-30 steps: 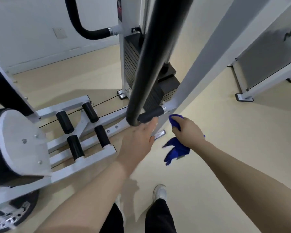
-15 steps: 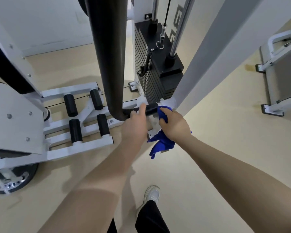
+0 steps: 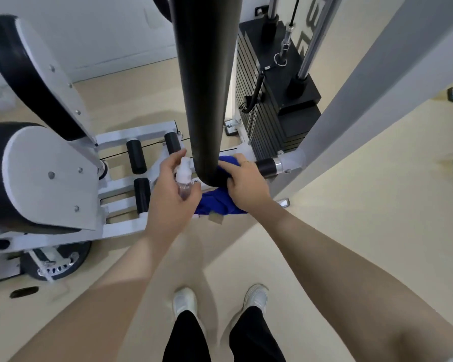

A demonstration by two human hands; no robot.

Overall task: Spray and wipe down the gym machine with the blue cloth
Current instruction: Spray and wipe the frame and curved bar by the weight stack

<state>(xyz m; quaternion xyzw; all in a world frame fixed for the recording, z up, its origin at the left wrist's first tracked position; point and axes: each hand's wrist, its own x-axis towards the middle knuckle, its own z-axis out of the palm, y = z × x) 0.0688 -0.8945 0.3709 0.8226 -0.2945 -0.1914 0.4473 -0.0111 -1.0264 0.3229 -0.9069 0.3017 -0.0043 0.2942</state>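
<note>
Right hand bunching blue cloth against lower bend of black padded bar, bar's long axis running up and away, left hand just beside, fingers curled round small clear spray bottle, right nearer horizontal grip.

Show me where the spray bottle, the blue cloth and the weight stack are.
spray bottle (image 3: 184,178): head view, on its clear body in the left hand.
blue cloth (image 3: 216,203): head view, on the fold hanging below the right hand.
weight stack (image 3: 268,126): head view, on its plate edges.
</note>
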